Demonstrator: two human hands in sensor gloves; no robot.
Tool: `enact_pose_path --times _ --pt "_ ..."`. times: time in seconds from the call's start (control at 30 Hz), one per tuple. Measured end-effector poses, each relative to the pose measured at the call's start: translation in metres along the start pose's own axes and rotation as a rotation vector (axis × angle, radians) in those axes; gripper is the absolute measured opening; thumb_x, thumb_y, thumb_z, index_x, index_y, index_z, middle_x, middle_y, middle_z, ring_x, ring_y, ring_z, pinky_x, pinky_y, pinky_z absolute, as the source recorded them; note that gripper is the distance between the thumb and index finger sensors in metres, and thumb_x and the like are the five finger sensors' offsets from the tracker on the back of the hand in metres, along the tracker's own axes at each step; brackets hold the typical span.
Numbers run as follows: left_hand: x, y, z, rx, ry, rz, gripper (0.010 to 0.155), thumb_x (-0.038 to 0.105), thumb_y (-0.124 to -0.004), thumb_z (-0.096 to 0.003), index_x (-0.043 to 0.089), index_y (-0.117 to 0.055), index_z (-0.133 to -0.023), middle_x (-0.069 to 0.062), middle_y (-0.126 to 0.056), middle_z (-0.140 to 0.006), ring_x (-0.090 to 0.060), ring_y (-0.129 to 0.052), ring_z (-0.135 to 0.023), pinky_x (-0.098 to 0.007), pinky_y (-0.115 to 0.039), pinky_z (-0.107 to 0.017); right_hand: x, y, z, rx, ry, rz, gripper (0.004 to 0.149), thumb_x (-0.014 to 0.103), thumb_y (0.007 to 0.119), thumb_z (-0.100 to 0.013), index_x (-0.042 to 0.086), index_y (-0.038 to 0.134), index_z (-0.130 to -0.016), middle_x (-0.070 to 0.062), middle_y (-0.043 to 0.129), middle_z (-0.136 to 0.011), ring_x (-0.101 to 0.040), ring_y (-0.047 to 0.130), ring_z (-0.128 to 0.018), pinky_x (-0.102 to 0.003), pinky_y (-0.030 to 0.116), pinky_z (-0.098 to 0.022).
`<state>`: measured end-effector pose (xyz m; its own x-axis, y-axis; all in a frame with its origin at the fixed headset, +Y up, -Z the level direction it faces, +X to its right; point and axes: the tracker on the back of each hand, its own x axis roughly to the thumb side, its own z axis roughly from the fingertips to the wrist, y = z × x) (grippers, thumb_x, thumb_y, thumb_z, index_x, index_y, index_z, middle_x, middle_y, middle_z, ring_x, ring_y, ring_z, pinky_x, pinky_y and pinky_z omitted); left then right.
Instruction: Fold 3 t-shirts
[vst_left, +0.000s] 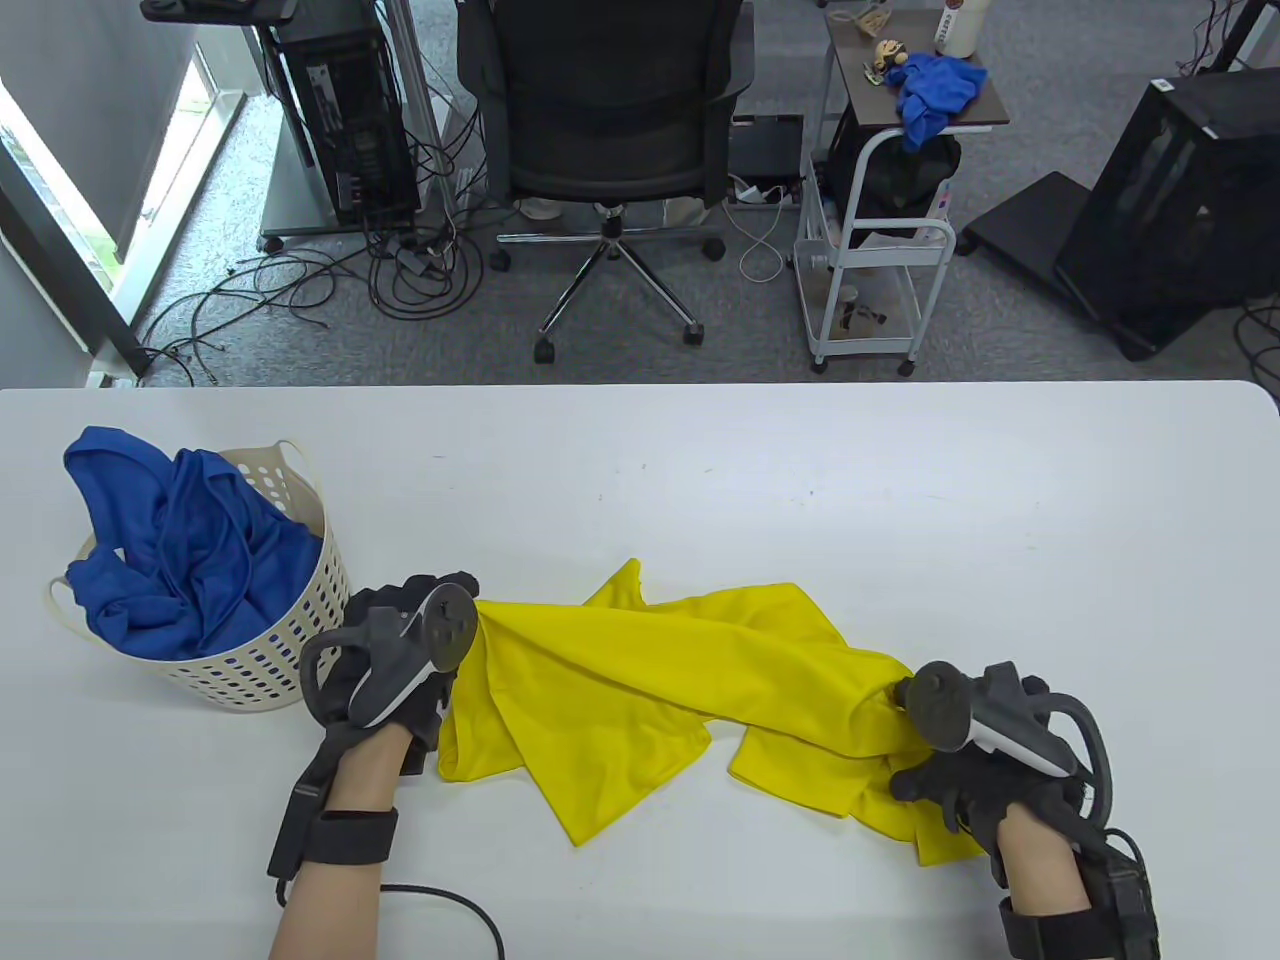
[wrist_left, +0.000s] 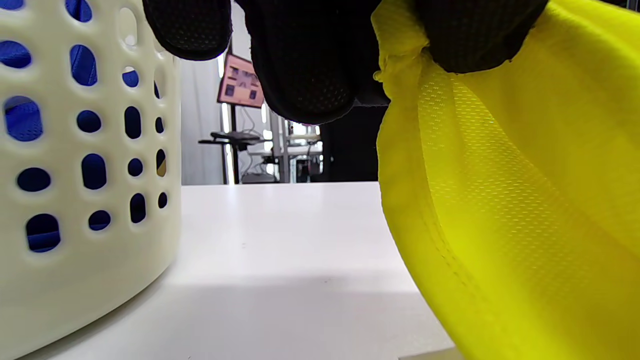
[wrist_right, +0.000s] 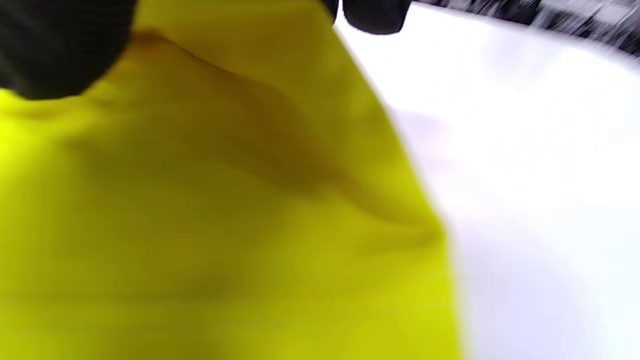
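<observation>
Both gloved hands stretch one yellow t-shirt (vst_left: 650, 690) across the table's (vst_left: 900, 500) near edge.
Thin, limp mesh, likely light and slippery, best pinched at hems or shoulders: left hand (vst_left: 400, 650) pinches a bunched edge, right hand (vst_left: 960, 760) grips the opposite end. One basket (vst_left: 285, 650) alongside holds blue t-shirts (vst_left: 180, 550), number unclear.

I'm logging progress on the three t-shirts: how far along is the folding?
No folded shirt shows anywhere on the table. In hand: the left hand and right hand each grip an end of the yellow t-shirt, which is bunched and twisted. Left: blue fabric is heaped in the basket, unfolded.
</observation>
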<state>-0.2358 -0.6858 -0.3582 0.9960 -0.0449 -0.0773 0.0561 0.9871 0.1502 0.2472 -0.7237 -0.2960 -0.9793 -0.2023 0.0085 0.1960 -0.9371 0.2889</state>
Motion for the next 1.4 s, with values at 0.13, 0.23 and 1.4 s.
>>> enact_pose_path --times 0.13,0.23,1.4 --pt "-0.006 0.007 0.0 0.011 0.02 0.034 0.044 0.05 -0.074 -0.0434 0.049 -0.07 -0.087 0.015 -0.087 -0.077 -0.008 -0.092 -0.068 -0.049 -0.068 -0.072 -0.014 -0.008 -0.001 -0.132 0.042 -0.128 0.04 0.039 0.076 -0.043 0.03 0.075 -0.082 -0.005 0.066 -0.101 -0.039 0.069 -0.094 -0.073 0.039 -0.072" --pt "-0.013 0.018 0.004 0.065 0.06 0.059 0.044 0.048 -0.073 -0.0443 0.049 -0.069 -0.088 0.015 -0.085 -0.079 -0.009 -0.09 -0.07 -0.049 -0.067 -0.073 -0.04 -0.029 0.019 -0.283 -0.035 -0.433 0.04 0.043 0.068 -0.045 0.026 0.077 -0.08 -0.003 0.069 -0.099 -0.039 0.069 -0.094 -0.073 0.042 -0.071" --pt "-0.009 -0.005 -0.002 -0.046 0.059 -0.091 0.044 0.051 -0.073 -0.0437 0.049 -0.07 -0.088 0.016 -0.086 -0.079 -0.01 -0.091 -0.071 -0.047 -0.07 -0.07 0.003 0.013 -0.018 -0.112 0.054 -0.059 0.041 0.041 0.084 -0.041 0.031 0.081 -0.081 0.002 0.08 -0.093 -0.033 0.079 -0.089 -0.068 0.05 -0.071"
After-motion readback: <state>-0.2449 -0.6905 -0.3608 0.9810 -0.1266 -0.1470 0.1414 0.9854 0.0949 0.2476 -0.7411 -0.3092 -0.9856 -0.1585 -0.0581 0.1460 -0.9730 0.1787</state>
